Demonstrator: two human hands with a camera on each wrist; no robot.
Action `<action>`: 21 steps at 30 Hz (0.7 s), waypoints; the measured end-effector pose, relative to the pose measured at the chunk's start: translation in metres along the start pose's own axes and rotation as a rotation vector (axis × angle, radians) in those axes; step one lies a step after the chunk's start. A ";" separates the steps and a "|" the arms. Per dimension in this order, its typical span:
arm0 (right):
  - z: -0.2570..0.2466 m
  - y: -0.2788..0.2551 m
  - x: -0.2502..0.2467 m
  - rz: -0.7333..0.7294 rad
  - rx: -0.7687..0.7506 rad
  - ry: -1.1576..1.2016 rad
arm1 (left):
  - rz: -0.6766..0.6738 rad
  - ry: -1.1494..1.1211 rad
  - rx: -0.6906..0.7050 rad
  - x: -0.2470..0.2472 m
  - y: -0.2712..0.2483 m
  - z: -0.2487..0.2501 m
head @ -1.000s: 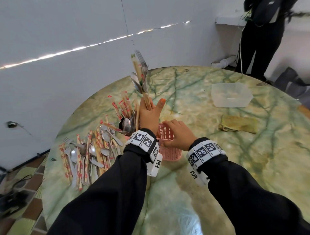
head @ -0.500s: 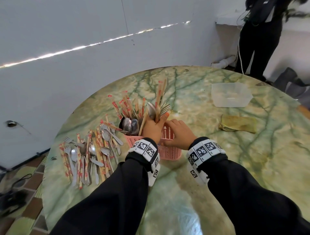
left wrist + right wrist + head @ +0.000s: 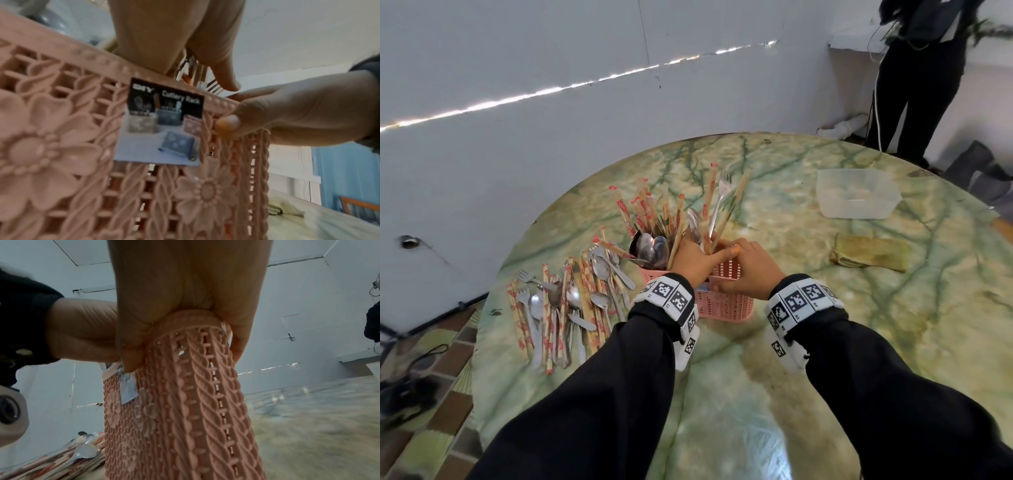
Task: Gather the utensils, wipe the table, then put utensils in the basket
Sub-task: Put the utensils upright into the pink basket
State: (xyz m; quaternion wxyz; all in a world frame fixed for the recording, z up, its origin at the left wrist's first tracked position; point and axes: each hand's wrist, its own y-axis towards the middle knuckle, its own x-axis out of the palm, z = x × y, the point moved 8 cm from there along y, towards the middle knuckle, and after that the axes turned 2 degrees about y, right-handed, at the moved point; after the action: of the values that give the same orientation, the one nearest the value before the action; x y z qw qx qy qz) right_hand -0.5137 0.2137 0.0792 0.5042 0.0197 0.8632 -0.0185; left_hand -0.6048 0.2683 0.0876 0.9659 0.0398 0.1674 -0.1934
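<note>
- the step in hand looks like the last one, loading utensils into the basket [image 3: 724, 303], a pink openwork cutlery rack that stands on the near-left part of the round green marble table [image 3: 893, 342]
- the left hand [image 3: 693, 258] sits over the rack's rim with its fingers curled round a bundle of wrapped chopsticks and a fork [image 3: 722, 195] whose lower ends are down inside the rack; the thumb points right, toward the other hand
- the right hand [image 3: 751, 270] grasps the rack's near-right corner, thumb pressed on the outer wall and fingers hooked over the rim, which the right wrist view shows plainly [image 3: 174, 308]; it seems to be steadying the rack
- spoons [image 3: 652, 248] and more wrapped chopsticks stand in the rack's left half
- a loose pile of utensils [image 3: 565, 301], forks, spoons and wrapped chopsticks, lies on the table just left of the rack, so the loading is only part done
- a folded yellow-green cloth [image 3: 869, 255] lies to the right and a clear plastic tub [image 3: 858, 193] sits farther off; whether the wiping is finished cannot be told
- the next move calls for the left hand to let the bundle settle upright, then reach left for another handful from the pile
- the right hand should hold the light rack firm, since tall, leaning contents could tip it
</note>
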 end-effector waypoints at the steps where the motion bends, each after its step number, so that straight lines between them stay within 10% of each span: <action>1: 0.000 0.002 0.001 0.005 -0.008 0.018 | -0.037 0.012 0.022 0.001 0.000 0.001; 13: -0.004 0.001 -0.016 -0.018 0.083 0.863 | -0.272 0.077 0.059 0.012 -0.004 0.003; 21: -0.001 0.011 -0.038 0.329 0.102 0.667 | -0.391 0.113 0.084 0.018 -0.005 0.005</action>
State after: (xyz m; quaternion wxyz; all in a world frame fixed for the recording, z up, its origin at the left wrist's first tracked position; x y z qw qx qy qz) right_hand -0.4953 0.2241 0.1124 0.1899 0.1882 0.9632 0.0272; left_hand -0.5897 0.2565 0.0860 0.8965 0.0574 0.2179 -0.3816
